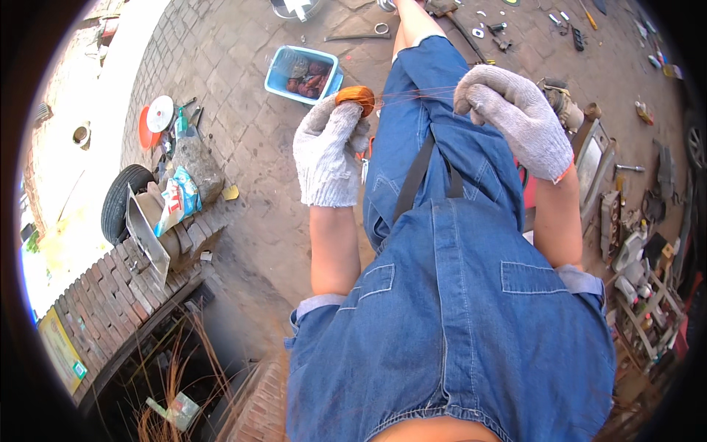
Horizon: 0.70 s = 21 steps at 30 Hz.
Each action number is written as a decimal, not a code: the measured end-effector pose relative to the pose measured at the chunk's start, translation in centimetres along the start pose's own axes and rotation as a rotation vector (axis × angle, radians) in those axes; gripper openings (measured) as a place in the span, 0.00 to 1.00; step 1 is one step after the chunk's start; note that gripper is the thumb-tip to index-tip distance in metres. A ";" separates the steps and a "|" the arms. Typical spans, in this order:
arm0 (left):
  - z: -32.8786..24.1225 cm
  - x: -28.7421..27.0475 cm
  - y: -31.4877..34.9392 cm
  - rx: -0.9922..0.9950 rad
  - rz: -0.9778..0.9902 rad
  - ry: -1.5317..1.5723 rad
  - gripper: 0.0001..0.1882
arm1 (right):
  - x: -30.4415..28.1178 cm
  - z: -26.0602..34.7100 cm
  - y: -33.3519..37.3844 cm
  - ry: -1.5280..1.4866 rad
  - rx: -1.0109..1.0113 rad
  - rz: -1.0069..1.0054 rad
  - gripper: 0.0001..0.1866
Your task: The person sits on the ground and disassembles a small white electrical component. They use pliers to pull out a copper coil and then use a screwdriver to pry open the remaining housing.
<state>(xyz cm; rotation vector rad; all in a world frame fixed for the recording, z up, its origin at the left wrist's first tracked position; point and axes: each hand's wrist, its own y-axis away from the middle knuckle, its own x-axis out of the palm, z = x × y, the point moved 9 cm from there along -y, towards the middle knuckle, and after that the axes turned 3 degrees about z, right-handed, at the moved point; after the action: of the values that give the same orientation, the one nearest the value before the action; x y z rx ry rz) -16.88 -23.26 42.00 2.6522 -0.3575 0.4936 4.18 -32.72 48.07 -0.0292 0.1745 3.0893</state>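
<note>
My left hand (329, 151), in a white knitted work glove, grips a bundled coil of orange copper wire (358, 96) at its fingertips. Thin copper strands (416, 93) stretch from the coil across to my right hand (519, 121). That hand wears the same kind of glove, its fingers curled together on the ends of the strands; the exact pinch is hidden. Just beyond my left hand stands a light blue plastic tub (272, 82) with dark reddish-brown lumps and a grey one inside. Both hands are above my legs, in blue denim.
At left, a tyre (125, 202) and a metal plate (138, 228) lean by a brick edge, near a stone (197, 166) and an orange disc (147, 131). A hammer (464, 33) and small parts lie ahead. Metal scrap (637, 261) and a socket tool (630, 169) lie at right.
</note>
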 end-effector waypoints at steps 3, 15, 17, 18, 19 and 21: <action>-1.2 -0.5 0.2 0.055 -0.029 -0.106 0.11 | -1.6 -0.4 0.7 -0.071 0.096 -0.064 0.12; -5.4 -0.3 1.9 0.471 -0.042 -0.384 0.07 | -11.7 -2.4 5.4 -0.290 0.015 -0.518 0.14; -5.9 -0.1 2.3 0.561 -0.013 -0.398 0.07 | -13.4 -1.9 5.6 -0.310 -0.084 -0.611 0.15; -6.4 0.0 2.8 0.661 -0.006 -0.463 0.07 | -14.5 -1.8 6.5 -0.278 -0.090 -0.747 0.15; -6.9 0.2 3.3 0.762 0.005 -0.525 0.08 | -15.2 -1.2 7.4 -0.243 -0.097 -0.888 0.16; -8.2 1.3 4.7 0.977 0.014 -0.698 0.10 | -16.1 0.6 8.7 -0.121 -0.215 -1.037 0.17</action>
<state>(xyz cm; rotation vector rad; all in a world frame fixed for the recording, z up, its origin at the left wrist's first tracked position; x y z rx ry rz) -19.52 -24.00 51.13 3.7266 -0.3930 -0.4216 19.86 -41.98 49.96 0.0462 -0.1430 2.0520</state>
